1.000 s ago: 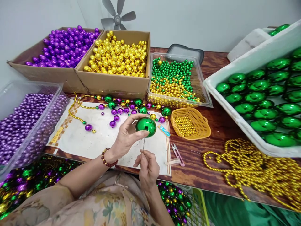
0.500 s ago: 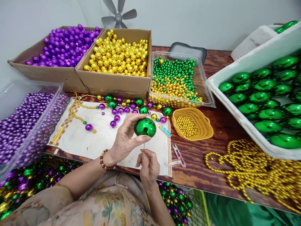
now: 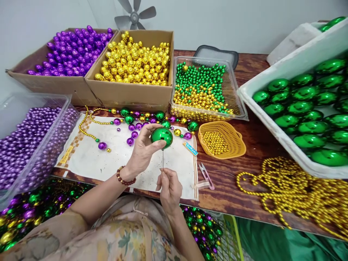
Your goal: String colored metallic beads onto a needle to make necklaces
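Green ball (image 3: 164,134) at center of frame, gripped between thumb and fingers of your left hand (image 3: 141,154). Thin wire (image 3: 163,159) below ball, lower end pinched by your right hand (image 3: 170,185). White cloth (image 3: 108,159) beneath. Snips (image 3: 208,180) right of center; 2 cardboard boxes (image 3: 130,95), upper left.

The green ball (image 3: 162,134) is smooth and mirror-glossy — the cloth (image 3: 108,156) along the front edge of the wooden worktop (image 3: 225,194), matt.
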### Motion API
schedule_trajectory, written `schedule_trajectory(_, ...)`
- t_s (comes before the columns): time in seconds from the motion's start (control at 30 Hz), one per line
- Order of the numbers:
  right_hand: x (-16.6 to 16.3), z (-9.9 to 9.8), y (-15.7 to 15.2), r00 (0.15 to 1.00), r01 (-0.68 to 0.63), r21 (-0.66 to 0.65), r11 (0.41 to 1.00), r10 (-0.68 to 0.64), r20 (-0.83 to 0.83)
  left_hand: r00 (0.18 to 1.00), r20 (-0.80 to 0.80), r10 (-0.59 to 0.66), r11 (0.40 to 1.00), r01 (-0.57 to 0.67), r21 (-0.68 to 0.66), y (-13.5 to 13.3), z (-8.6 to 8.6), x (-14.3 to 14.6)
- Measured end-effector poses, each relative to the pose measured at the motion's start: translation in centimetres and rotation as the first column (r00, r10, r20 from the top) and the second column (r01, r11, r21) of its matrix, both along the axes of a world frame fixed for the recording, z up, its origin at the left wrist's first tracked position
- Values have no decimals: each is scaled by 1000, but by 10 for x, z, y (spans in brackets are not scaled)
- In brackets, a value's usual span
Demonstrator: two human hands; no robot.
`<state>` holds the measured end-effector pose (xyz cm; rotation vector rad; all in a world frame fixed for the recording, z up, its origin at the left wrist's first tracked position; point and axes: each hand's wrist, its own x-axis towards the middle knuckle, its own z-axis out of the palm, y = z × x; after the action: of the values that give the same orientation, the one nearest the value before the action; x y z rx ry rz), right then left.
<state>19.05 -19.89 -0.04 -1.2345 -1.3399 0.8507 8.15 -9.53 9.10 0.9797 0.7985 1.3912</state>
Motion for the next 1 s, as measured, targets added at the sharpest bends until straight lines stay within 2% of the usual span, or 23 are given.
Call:
schedule_trajectory(0.23, -5, -17, -17, 1000, 2, 40, 999, -3, 26, 999, 3, 38, 999, -39, 6, 3, 0, -1)
schedule_trajectory(0.43, -9, -9, -7, 995, 74, 69, 995, -78, 54, 998, -57, 14, 992, -7, 125, -10, -11, 6)
schedule_trajectory(0.57, -6, -6, 1, 998, 34, 79, 996, -37, 44, 991, -134, 21, 981, 6, 192, -15, -13, 5)
schedule_trajectory(0.73, 1, -8, 3, 999, 22, 78, 997, -24, 22, 976, -204, -73, 966, 120, 228, -14, -13, -5)
schedule_trajectory(1.0, 1, -11, 2, 996, -25, 155, 988, 11, 87, 982, -181, -61, 970, 101, 220, -16, -13, -9)
